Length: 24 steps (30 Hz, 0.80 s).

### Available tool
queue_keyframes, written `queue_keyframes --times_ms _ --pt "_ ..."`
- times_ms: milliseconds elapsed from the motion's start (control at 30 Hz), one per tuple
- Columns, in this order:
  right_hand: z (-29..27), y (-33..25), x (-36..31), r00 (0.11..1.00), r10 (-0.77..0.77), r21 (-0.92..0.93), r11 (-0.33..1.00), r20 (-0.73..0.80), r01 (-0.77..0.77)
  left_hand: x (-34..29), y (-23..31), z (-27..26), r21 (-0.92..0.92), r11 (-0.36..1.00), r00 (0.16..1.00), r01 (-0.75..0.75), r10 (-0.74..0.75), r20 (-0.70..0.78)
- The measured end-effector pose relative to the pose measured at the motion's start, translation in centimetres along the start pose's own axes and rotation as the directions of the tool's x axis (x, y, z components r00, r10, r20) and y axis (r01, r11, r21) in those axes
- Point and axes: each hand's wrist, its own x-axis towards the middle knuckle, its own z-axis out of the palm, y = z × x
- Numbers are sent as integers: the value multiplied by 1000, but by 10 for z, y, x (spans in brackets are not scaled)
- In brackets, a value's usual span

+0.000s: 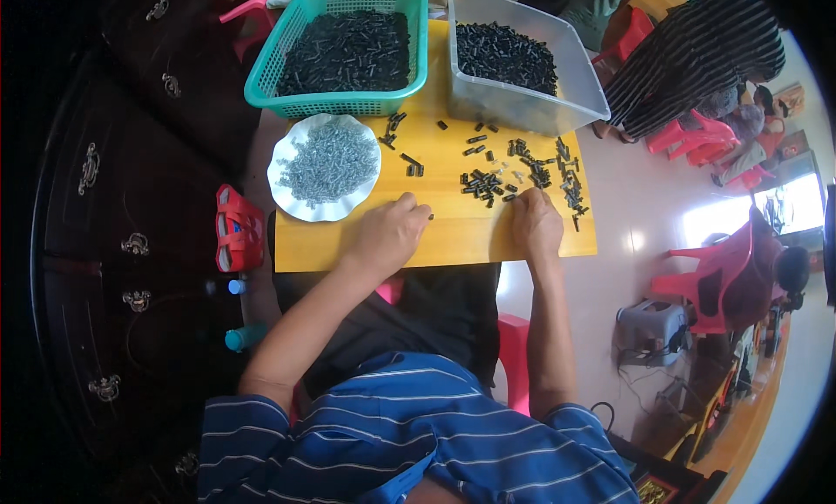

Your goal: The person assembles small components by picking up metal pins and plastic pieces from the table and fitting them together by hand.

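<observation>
1. The left hand (387,234) rests on the wooden board (366,247), fingers curled together, with a small black piece (428,215) pinched at its fingertips
2. The right hand (535,224) lies at 3 o'clock from the left one, well apart from it, knuckles up and fingers bent down onto the board; whether it grips anything cannot be told
3. At 12 o'clock from the right hand, touching its fingertips, a loose scatter of small black pieces (522,178) spreads over the board toward the right edge
4. At 11 o'clock from the left hand sits a white scalloped plate (287,199) heaped with silver screws (329,163)
5. Off the board's left edge, at 9 o'clock, lies a red sandal (238,230)
6. Farther off at 12 o'clock, a teal basket (270,90) holds a heap of black pieces
7. Beside it at 1 o'clock, a clear plastic tub (522,108) holds more black pieces
</observation>
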Motion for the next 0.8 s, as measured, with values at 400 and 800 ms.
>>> queue_keyframes --times_ms 400,800 --pt "-26 -59 -28 975 -81 740 665 209 -103 -4 16 -12 -656 732 981 184 -176 78" --pt "-30 -94 -45 920 -181 796 575 347 -187 -9 16 -7 -769 628 980 115 -200 -17"
